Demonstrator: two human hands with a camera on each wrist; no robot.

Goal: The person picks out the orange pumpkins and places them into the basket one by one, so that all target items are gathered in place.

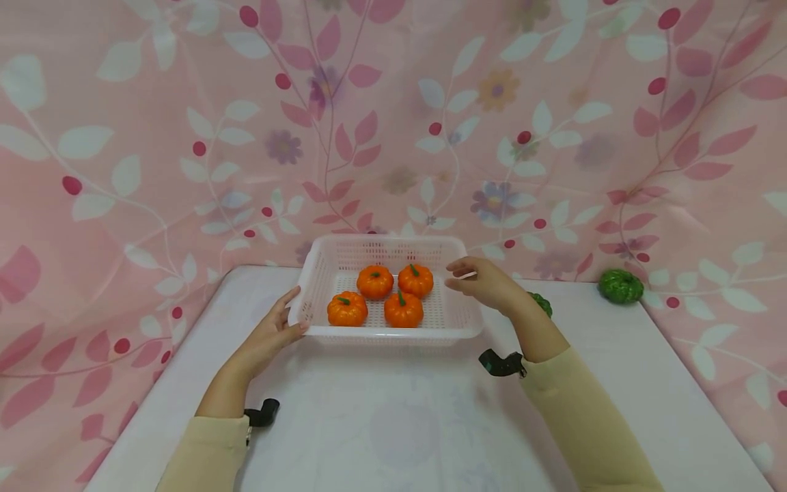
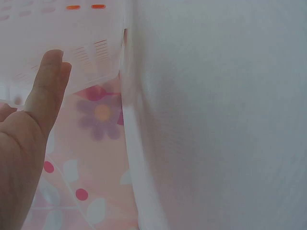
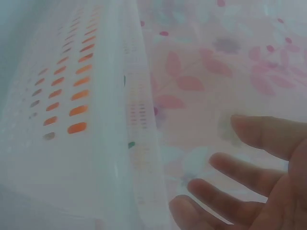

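A white plastic basket (image 1: 384,333) with slotted walls stands at the back of the table. Inside it lie several small orange pumpkins (image 1: 404,311) with green stems. My left hand (image 1: 270,338) is at the basket's left end, thumb by the front corner, fingers extended along the outside wall; the left wrist view shows those fingers straight beside the wall. At the right end, my right hand (image 1: 486,283) hovers near the rim with fingers spread and nothing between them. In the right wrist view a gap separates the fingertips (image 3: 182,208) from the basket wall.
A green pumpkin (image 1: 621,286) sits at the table's back right. Another green one (image 1: 541,303) is partly hidden behind my right wrist. Floral pink cloth (image 1: 393,123) hangs behind the white-covered table (image 1: 393,417).
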